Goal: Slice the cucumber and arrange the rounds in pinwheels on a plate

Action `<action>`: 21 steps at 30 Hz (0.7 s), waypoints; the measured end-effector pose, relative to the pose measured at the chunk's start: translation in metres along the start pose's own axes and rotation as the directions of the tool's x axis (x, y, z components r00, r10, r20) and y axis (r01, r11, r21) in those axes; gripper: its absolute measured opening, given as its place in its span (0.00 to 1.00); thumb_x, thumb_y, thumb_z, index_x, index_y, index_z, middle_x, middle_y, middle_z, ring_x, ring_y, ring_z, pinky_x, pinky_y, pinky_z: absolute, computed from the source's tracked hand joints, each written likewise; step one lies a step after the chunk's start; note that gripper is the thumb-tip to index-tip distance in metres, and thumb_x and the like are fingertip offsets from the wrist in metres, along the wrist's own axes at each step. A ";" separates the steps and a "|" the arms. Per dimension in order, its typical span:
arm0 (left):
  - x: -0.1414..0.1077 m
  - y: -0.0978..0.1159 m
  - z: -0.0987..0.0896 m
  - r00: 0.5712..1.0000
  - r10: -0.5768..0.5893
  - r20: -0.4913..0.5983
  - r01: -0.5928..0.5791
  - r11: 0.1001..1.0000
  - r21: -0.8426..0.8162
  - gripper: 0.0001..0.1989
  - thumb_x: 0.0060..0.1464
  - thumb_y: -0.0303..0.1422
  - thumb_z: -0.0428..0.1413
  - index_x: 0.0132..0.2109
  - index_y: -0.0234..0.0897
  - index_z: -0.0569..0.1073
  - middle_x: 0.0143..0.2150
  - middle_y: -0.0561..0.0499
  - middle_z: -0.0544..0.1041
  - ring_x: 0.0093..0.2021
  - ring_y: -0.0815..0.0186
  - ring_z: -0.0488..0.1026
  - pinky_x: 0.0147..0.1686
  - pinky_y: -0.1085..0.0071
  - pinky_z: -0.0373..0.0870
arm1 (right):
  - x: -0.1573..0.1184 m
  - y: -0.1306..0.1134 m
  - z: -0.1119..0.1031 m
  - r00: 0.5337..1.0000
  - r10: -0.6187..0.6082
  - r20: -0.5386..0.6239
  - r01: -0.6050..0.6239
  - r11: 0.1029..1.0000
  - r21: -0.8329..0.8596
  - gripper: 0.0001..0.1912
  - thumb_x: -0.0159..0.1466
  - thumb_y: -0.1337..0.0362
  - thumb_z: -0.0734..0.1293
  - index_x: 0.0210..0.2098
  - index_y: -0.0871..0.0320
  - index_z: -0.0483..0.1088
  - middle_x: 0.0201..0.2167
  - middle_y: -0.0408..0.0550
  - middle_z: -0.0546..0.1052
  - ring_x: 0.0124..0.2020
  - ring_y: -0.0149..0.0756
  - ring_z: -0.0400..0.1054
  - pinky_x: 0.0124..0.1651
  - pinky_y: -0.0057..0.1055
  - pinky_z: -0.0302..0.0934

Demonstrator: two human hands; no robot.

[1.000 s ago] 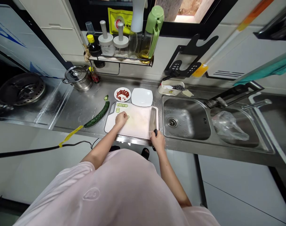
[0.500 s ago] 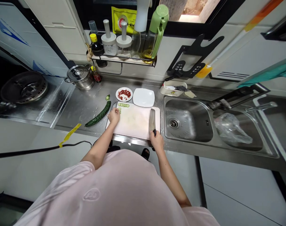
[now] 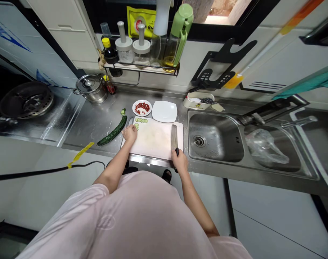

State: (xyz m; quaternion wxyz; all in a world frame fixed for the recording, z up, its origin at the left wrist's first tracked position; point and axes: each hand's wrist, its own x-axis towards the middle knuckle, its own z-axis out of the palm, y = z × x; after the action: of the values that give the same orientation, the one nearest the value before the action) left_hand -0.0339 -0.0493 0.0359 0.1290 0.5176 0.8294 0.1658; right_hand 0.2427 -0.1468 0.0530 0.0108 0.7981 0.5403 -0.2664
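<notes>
My right hand (image 3: 180,161) is wrapped round the black handle of a kitchen knife (image 3: 174,136). Its broad blade lies along the right side of a white cutting board (image 3: 155,144). At the board's left edge is my left hand (image 3: 130,133), fingers drawn together; whatever they may pinch is hidden. Right by those fingertips lie a few cucumber slices (image 3: 136,126). A row of cucumber slices (image 3: 141,120) runs along the board's upper left corner. The rest of the cucumber (image 3: 113,132) rests on the counter to the left, with a cut end piece (image 3: 123,112) above it.
Behind the board stand a plate of chopped red pieces (image 3: 142,108) and a white square plate (image 3: 164,111). A steel sink (image 3: 218,138) is on the right. A lidded pot (image 3: 91,89) and a pan (image 3: 26,100) are leftward. Above hangs a condiment rack (image 3: 142,69).
My left hand has shifted slightly back to the left, showing more of the slices near its fingertips. The right hand and knife have stayed in place.
</notes>
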 end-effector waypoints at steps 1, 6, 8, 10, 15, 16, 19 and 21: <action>0.000 0.000 0.000 1.000 0.000 0.004 0.000 1.000 -0.004 0.11 0.56 0.33 0.49 0.42 0.40 0.75 0.43 0.45 0.77 0.48 0.58 0.69 0.47 0.64 0.57 | 0.000 0.000 0.000 1.000 -0.001 0.000 0.001 1.000 -0.001 0.25 0.69 0.52 0.50 0.50 0.61 0.69 0.44 0.59 0.75 0.44 0.44 0.70 0.41 0.32 0.57; -0.002 0.002 -0.003 1.000 -0.006 0.005 0.006 0.999 -0.049 0.11 0.57 0.34 0.49 0.43 0.41 0.75 0.43 0.45 0.76 0.48 0.56 0.68 0.49 0.61 0.55 | 0.001 0.001 0.001 1.000 -0.003 0.004 0.003 1.000 0.002 0.25 0.69 0.51 0.50 0.51 0.61 0.68 0.43 0.59 0.75 0.44 0.44 0.70 0.42 0.32 0.58; 0.000 0.007 -0.003 1.000 0.015 0.007 -0.014 0.998 -0.060 0.12 0.57 0.34 0.49 0.44 0.42 0.75 0.44 0.44 0.76 0.49 0.55 0.67 0.50 0.60 0.55 | 0.001 0.002 0.001 1.000 -0.005 0.006 0.005 1.000 -0.003 0.25 0.69 0.51 0.50 0.51 0.61 0.67 0.44 0.59 0.75 0.44 0.44 0.70 0.42 0.33 0.58; 0.003 0.013 -0.002 0.999 0.050 0.017 -0.049 0.997 -0.063 0.13 0.58 0.35 0.49 0.45 0.42 0.75 0.45 0.44 0.75 0.50 0.55 0.67 0.51 0.60 0.55 | 0.001 0.002 0.002 1.000 -0.006 0.007 0.006 1.000 -0.010 0.25 0.69 0.51 0.50 0.51 0.61 0.67 0.44 0.59 0.75 0.44 0.45 0.70 0.42 0.34 0.58; 0.019 0.030 0.009 0.985 0.166 0.038 -0.165 0.986 -0.031 0.14 0.58 0.35 0.50 0.49 0.43 0.74 0.46 0.44 0.74 0.50 0.53 0.66 0.51 0.58 0.56 | 0.002 0.000 0.002 1.000 -0.014 0.012 0.014 0.999 -0.031 0.24 0.69 0.52 0.49 0.51 0.60 0.66 0.43 0.59 0.75 0.44 0.46 0.70 0.42 0.35 0.58; 0.022 0.034 0.011 0.981 0.187 0.050 -0.187 0.982 -0.018 0.15 0.57 0.35 0.50 0.50 0.43 0.73 0.47 0.43 0.74 0.51 0.53 0.66 0.51 0.57 0.55 | 0.002 0.000 0.002 1.000 -0.013 0.016 0.014 0.999 -0.035 0.24 0.69 0.52 0.49 0.51 0.60 0.66 0.43 0.59 0.75 0.44 0.46 0.70 0.43 0.36 0.58; 0.031 0.042 0.018 0.968 0.232 0.100 -0.237 0.971 0.037 0.17 0.57 0.35 0.50 0.53 0.43 0.72 0.50 0.42 0.72 0.53 0.52 0.64 0.51 0.57 0.54 | 0.002 -0.001 0.001 1.000 -0.011 0.028 0.012 0.999 -0.043 0.23 0.70 0.52 0.50 0.51 0.60 0.65 0.44 0.59 0.75 0.45 0.45 0.70 0.44 0.36 0.58; 0.035 0.046 0.021 0.960 0.247 0.130 -0.258 0.963 0.073 0.17 0.58 0.35 0.49 0.54 0.43 0.71 0.50 0.42 0.72 0.54 0.52 0.63 0.52 0.57 0.54 | 0.002 -0.001 0.000 0.999 -0.010 0.031 0.012 0.999 -0.042 0.23 0.69 0.52 0.50 0.51 0.60 0.65 0.43 0.59 0.75 0.45 0.45 0.70 0.45 0.36 0.58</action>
State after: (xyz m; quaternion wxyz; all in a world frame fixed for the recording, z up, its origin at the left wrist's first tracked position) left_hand -0.0032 0.0043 0.0344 0.1331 0.6335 0.7539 0.1125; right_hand 0.2420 -0.1450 0.0523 0.0346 0.7906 0.5499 -0.2671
